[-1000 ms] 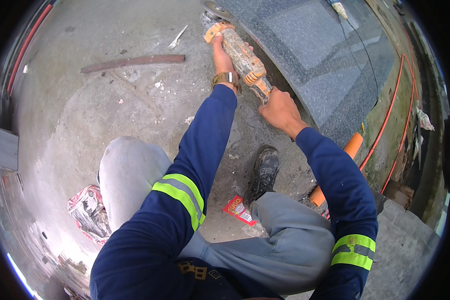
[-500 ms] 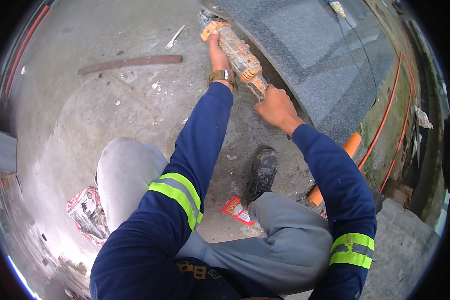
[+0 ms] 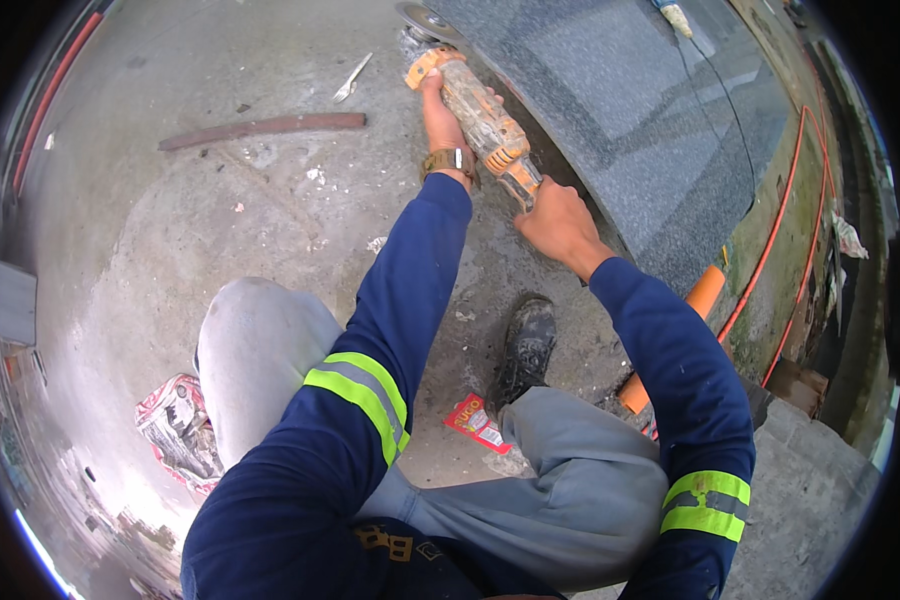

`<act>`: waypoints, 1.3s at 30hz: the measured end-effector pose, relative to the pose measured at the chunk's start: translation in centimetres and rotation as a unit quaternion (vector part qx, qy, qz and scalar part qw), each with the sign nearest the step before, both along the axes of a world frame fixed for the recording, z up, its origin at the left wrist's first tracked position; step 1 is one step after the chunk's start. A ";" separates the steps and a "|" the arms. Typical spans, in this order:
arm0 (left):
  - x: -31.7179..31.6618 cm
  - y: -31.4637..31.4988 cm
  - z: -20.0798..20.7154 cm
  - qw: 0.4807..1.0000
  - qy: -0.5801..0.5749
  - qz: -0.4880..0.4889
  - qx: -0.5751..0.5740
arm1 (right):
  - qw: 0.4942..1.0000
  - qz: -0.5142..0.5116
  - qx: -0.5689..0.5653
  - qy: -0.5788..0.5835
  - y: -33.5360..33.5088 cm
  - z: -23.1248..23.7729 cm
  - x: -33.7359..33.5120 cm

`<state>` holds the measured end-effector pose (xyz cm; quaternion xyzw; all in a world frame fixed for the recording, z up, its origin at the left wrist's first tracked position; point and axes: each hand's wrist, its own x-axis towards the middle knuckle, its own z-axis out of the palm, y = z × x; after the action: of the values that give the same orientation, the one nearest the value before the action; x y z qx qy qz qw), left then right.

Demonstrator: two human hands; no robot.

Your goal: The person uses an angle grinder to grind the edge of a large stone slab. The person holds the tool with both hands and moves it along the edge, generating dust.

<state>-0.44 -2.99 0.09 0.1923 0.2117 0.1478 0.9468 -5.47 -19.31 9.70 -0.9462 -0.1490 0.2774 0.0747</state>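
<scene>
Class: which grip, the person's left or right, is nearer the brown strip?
Left. The left grip, at the front of the grinder, is right of the brown strip; the right grip, at the grinder's rear, is farther right and lower.

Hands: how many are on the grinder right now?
2: the left hand grips the grinder near its disc; the right hand holds the rear handle. Some fingers are hidden; no other hand shows.
</scene>
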 end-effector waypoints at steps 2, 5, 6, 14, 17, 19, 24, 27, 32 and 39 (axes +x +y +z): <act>0.0 -0.3 0.2 1.000 0.009 0.002 -0.002 | 1.000 -0.002 0.000 0.002 0.0 0.0 0.0; 0.0 -0.1 0.1 1.000 0.012 0.003 0.002 | 1.000 -0.001 0.001 -0.002 0.0 0.1 -0.2; 0.0 -0.1 -0.1 1.000 0.007 0.002 0.002 | 1.000 0.000 0.001 -0.004 0.0 0.1 -0.2; -0.2 -0.4 0.0 1.000 0.009 -0.003 0.002 | 1.000 0.002 -0.003 -0.013 -0.1 0.1 -0.4; -0.2 -0.3 0.0 1.000 0.002 -0.002 0.001 | 1.000 0.000 -0.004 -0.011 -0.1 0.1 -0.4; -0.3 -0.3 -0.1 1.000 0.001 0.000 0.007 | 1.000 0.000 -0.004 -0.009 -0.1 0.2 -0.5; -0.6 -0.6 0.4 1.000 0.001 0.004 0.006 | 1.000 -0.003 -0.004 -0.005 -0.3 0.2 -0.5; -0.7 -0.6 0.5 1.000 -0.002 0.002 0.005 | 1.000 0.000 0.008 -0.011 -0.5 0.1 -0.6; -0.8 -0.7 0.6 1.000 -0.002 0.006 0.008 | 1.000 0.008 0.017 -0.026 -0.9 -0.4 -0.7; -1.1 -1.0 0.7 1.000 -0.001 0.005 0.010 | 1.000 0.003 0.016 -0.025 -1.0 -0.1 -0.9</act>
<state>-1.55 -3.98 0.81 0.2006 0.2105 0.1545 0.9442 -6.36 -20.30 9.58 -0.9510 -0.1576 0.2518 0.0856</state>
